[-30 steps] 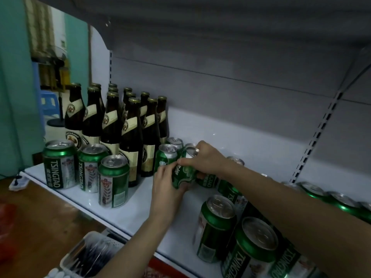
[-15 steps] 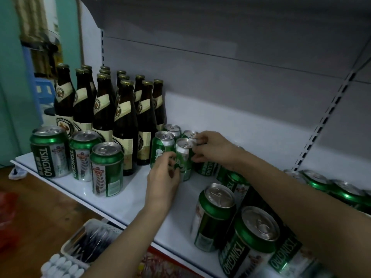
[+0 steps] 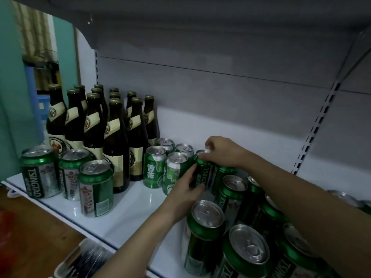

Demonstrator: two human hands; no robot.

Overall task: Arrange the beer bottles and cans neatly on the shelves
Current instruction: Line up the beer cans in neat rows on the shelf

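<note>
On the white shelf (image 3: 128,209) several dark beer bottles (image 3: 116,145) stand in rows at the left. Three Tsingtao cans (image 3: 96,189) line up in front of them. Several light-green cans (image 3: 154,169) stand upright beside the bottles. A dark green Tsingtao can (image 3: 203,173) stands just right of that group. My right hand (image 3: 222,151) grips its top rim from above. My left hand (image 3: 188,187) wraps its fingers around the can's lower side. More Tsingtao cans (image 3: 204,235) crowd the shelf at the right, under my right forearm.
A grey back panel with slotted uprights (image 3: 315,133) closes the rear, and an upper shelf (image 3: 200,27) hangs overhead. Below the shelf edge sit a clear plastic box (image 3: 84,259) and a wooden floor (image 3: 36,235). A teal wall (image 3: 10,77) stands at the left.
Both hands let go of the light-green can, which now stands upright in its group, and moved right onto a dark Tsingtao can. The view shifted lower and closer.
</note>
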